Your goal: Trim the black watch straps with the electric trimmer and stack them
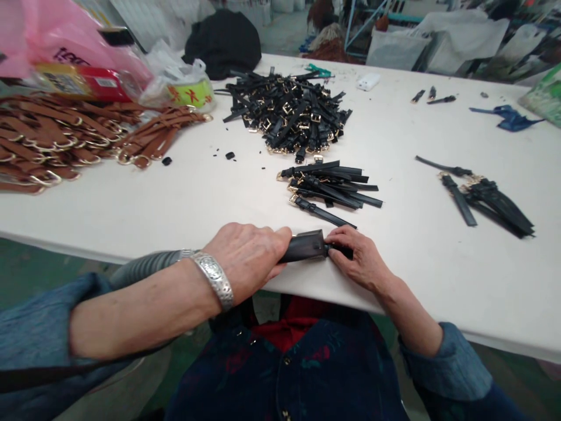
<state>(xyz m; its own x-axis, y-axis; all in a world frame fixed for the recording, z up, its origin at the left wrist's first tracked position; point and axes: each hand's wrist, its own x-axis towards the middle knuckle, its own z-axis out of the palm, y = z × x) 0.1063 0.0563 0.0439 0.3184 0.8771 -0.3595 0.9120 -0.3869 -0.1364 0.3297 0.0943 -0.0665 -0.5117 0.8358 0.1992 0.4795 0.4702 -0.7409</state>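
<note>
My left hand [249,251], with a silver bracelet at its wrist, is wrapped around a black blunt-ended tool [307,245]. A grey corrugated hose [149,266] runs behind that wrist and seems to join the tool; the join is hidden. Close against the tool's right end, my right hand [357,257] pinches a small black strap [346,251], mostly covered by the fingers. Just beyond both hands lies a single black buckle strap [322,211]. Behind it is a small heap of similar black straps [333,184] with gold buckles.
A large pile of black buckle straps [293,114] sits farther back on the white table [197,193]. Brown straps with gold rings [52,137] cover the left side. More black straps [491,202] lie at right, near a blue scrap [511,117]. A white box [368,81] stands behind.
</note>
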